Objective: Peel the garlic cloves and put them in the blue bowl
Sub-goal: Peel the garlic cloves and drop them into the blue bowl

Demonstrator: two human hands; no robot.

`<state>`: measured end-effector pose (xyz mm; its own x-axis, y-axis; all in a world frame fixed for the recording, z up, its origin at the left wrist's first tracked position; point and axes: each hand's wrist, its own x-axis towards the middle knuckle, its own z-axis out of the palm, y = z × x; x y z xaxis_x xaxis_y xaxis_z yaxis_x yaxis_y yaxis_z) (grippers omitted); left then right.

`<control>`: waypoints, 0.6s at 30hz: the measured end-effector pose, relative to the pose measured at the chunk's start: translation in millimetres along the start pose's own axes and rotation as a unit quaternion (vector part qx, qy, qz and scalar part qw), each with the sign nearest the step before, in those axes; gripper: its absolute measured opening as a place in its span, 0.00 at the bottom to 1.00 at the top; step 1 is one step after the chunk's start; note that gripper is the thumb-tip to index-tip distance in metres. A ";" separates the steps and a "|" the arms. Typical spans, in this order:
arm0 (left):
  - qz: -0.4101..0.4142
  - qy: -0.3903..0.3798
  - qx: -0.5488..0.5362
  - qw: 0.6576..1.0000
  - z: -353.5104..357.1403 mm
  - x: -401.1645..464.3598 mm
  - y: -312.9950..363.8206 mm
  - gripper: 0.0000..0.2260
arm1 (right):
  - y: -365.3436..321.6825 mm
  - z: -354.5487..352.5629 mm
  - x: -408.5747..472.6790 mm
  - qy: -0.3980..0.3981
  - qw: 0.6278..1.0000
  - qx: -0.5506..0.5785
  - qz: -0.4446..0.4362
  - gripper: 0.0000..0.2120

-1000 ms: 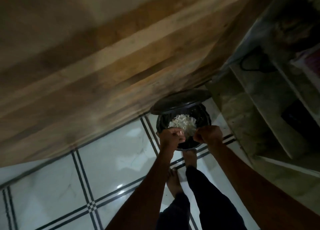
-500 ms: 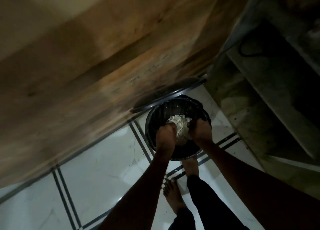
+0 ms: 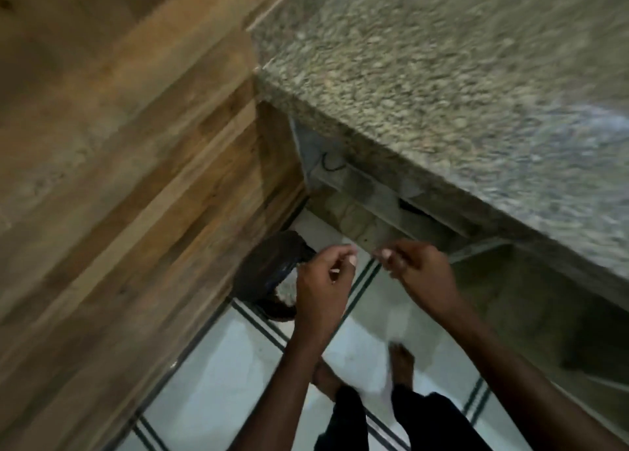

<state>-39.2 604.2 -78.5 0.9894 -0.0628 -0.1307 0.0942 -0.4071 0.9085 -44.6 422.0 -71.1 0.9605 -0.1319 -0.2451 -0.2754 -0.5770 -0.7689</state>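
A person stands barefoot on a pale tiled floor (image 3: 218, 379) with dark double grout lines, both arms raised in front of a speckled grey-green granite tabletop (image 3: 442, 86) that juts over an open stone shelf unit (image 3: 374, 209). The left hand (image 3: 323, 280) hangs with fingers loosely curled, thumb close to the fingertips; the picture is too blurred to tell whether a scrap of garlic skin is pinched there or nothing at all. The right hand (image 3: 418, 273) is likewise curled, its pale nails showing, and appears to hold nothing, though that cannot be settled either. Below and to the left, against a wood-grain panel wall (image 3: 119, 178), sits a round black waste bin (image 3: 269, 277), mostly hidden by the left hand, with a patch of whitish papery scraps (image 3: 287, 289) visible inside. No garlic cloves and no blue bowl appear anywhere in view, so their place cannot be told from here. The risk, as it looks, is underfoot and on the fingers: loose peel clinging to the hands could drop onto the glossy floor beside bare feet, or be carried back and shed among the peeled cloves; the low light and quick head movement make a knock against the tabletop's corner possible too.
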 end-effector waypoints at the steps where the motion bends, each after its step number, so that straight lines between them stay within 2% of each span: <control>1: 0.011 -0.019 -0.018 1.000 14.3 -8.9 26.8 0.07 | 0.2 -32.9 -16.0 0.028 1.000 0.002 -0.005 0.07; 4: 0.045 -0.082 -0.056 0.994 72.2 -32.9 97.2 0.08 | 13.3 -123.6 -63.4 0.103 0.995 0.005 0.016 0.10; 6: 0.063 -0.119 -0.074 0.988 118.3 -48.2 133.8 0.09 | 33.1 -175.2 -93.4 0.148 0.989 0.011 0.024 0.08; 9: 0.083 -0.170 -0.083 0.978 198.7 -68.2 178.7 0.10 | 77.0 -251.4 -125.4 0.200 0.978 0.026 0.047 0.11; 13: 0.078 -0.216 -0.067 0.971 302.7 -90.7 228.2 0.10 | 146.7 -338.9 -157.0 0.232 0.964 0.103 0.082 0.14; 16: 0.089 -0.222 -0.031 0.970 367.2 -98.2 256.9 0.10 | 191.6 -388.8 -173.2 0.247 0.957 0.108 0.104 0.17; 18: 0.102 -0.223 -0.006 0.969 402.8 -94.2 266.8 0.09 | 218.2 -413.8 -176.5 0.244 0.957 0.097 0.124 0.14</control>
<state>-151.7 134.5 16.3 0.8420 -0.5294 -0.1033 -0.0946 -0.3335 0.9380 -257.7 -14.1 48.8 0.7557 -0.6335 -0.1659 -0.4542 -0.3244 -0.8297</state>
